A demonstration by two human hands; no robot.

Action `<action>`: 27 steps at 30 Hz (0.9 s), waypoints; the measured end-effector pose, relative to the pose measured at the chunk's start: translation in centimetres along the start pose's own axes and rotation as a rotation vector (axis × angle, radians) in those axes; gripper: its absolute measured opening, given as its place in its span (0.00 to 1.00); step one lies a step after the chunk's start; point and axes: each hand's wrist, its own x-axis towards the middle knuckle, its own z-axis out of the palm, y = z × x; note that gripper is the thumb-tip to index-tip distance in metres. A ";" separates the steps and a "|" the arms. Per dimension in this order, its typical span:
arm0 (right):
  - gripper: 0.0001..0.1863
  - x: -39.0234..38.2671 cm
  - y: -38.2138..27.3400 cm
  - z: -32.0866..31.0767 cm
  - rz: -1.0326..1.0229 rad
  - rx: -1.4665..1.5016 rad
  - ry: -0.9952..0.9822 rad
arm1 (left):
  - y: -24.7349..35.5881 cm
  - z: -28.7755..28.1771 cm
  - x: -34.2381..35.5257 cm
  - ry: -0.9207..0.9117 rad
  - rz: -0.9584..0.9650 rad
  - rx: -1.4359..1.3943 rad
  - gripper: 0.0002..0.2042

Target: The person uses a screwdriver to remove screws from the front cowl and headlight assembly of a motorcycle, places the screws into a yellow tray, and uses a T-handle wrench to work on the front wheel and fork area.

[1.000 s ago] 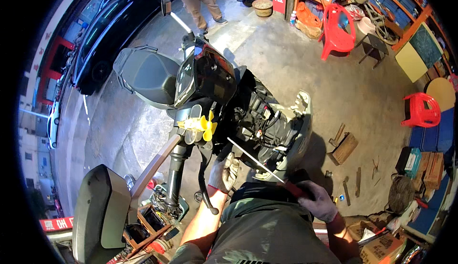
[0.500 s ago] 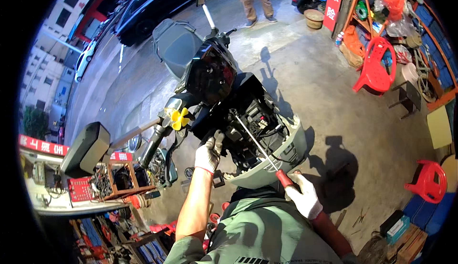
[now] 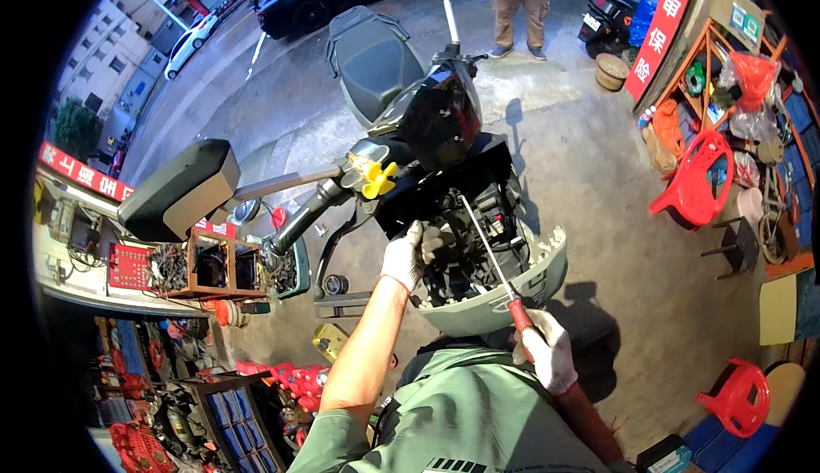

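Observation:
A scooter [image 3: 444,123] stands before me with its front opened, showing a dark cavity of cables and black parts [image 3: 478,234]. A pale green front panel [image 3: 504,302] hangs at the near side of that cavity. My right hand [image 3: 551,353], in a white glove, is closed around the red handle of a long screwdriver [image 3: 494,259]. Its shaft reaches up into the cavity, where the exact contact of the tip is unclear. My left hand [image 3: 405,256], also gloved, has its fingers bent at the cavity's left edge; what they grip is hidden.
The handlebar carries a yellow propeller ornament [image 3: 376,180] and a large mirror [image 3: 184,189] to the left. Red plastic chairs [image 3: 700,182] and shelves stand on the right. A workbench with parts [image 3: 213,272] is at left. A person [image 3: 519,11] stands beyond the scooter.
The view has shifted, so the scooter and both hands appear farther right. The screwdriver is still in my right hand, its shaft slightly steeper. My left hand remains at the cavity's left edge.

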 end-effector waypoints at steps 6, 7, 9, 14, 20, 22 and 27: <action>0.23 0.1 1.3 1.3 -0.328 -0.360 0.032 | 0.5 0.6 1.5 -0.116 -0.014 -0.063 0.09; 0.23 -0.4 0.8 2.3 -0.312 -0.341 0.065 | 0.5 0.4 1.9 -0.151 -0.010 -0.070 0.10; 0.23 -0.6 0.8 3.4 -0.349 -0.417 0.158 | 0.7 0.9 2.1 -0.091 -0.036 -0.128 0.11; 0.27 -0.5 1.3 3.8 -0.396 -0.662 0.194 | -0.1 -0.3 4.4 -0.074 -0.082 -0.236 0.13; 0.26 -0.7 1.6 4.3 -0.470 -0.735 0.236 | -0.7 -0.9 7.0 -0.172 -0.175 -0.551 0.14; 0.25 -0.8 1.4 4.4 -0.472 -0.772 0.252 | 0.2 0.3 5.9 -0.217 -0.214 -0.614 0.13; 0.25 -0.9 0.1 5.7 -0.533 -0.819 0.279 | 0.4 0.3 5.7 -0.169 -0.187 -0.526 0.10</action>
